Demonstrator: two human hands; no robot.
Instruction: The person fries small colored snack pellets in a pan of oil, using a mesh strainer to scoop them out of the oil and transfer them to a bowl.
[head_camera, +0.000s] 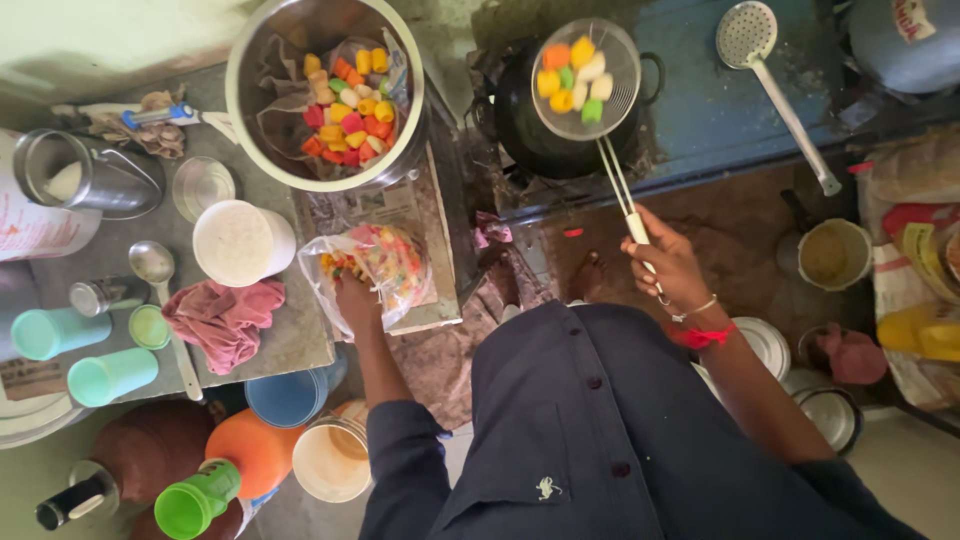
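My right hand grips the thin handle of a round wire strainer, held over a black pan on the stove. Several puffed snacks in orange, yellow, green and white lie in the strainer. My left hand reaches into a clear plastic bag of small coloured pieces on the counter. Behind the bag stands a large steel bowl lined with paper and holding several red, orange and yellow puffed snacks.
A slotted ladle lies on the blue stove top. The counter carries a white container, a pink cloth, a spoon, green cups and steel tins. Buckets and jars stand on the floor.
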